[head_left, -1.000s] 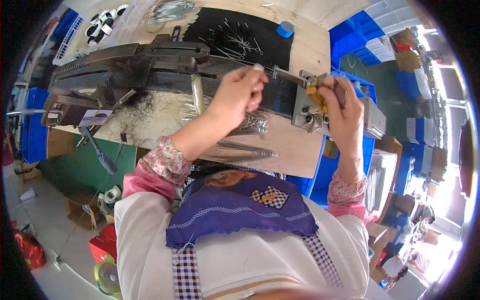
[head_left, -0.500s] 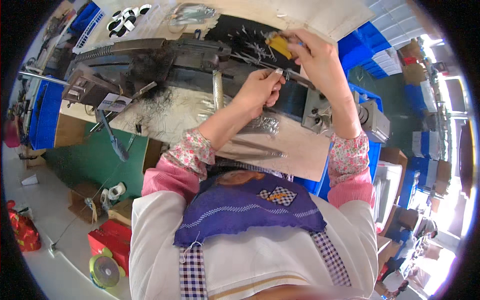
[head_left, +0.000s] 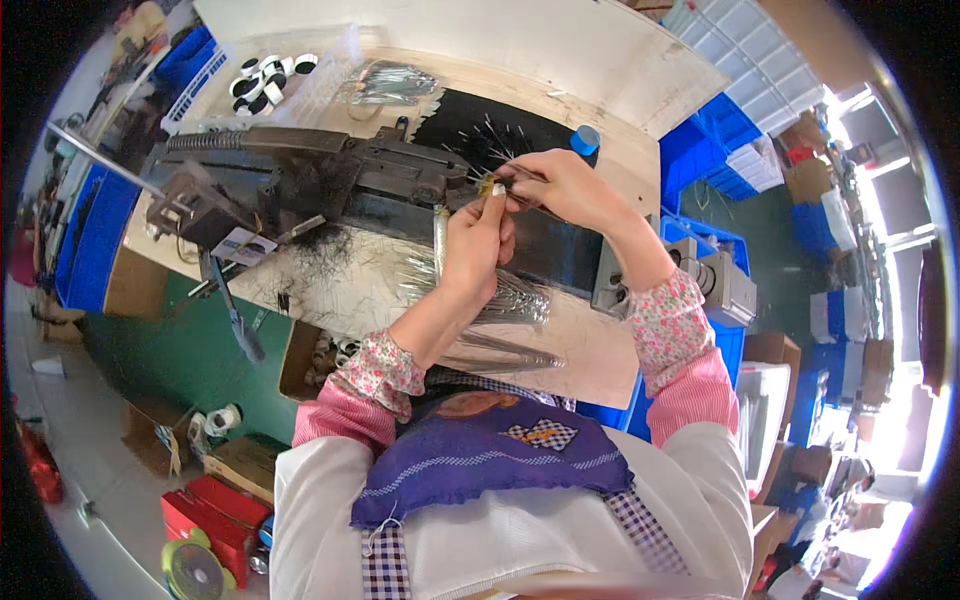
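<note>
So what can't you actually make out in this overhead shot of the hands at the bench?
- The small yellowish piece pinched between the left hand and right hand: too small to tell its kind, and the fingers cover most of it.
- The grip of each hand: fingertips overlap.
- The thin metal rods on the bench: the left forearm crosses them.
- The dark machine: its right end lies behind both hands.
</note>
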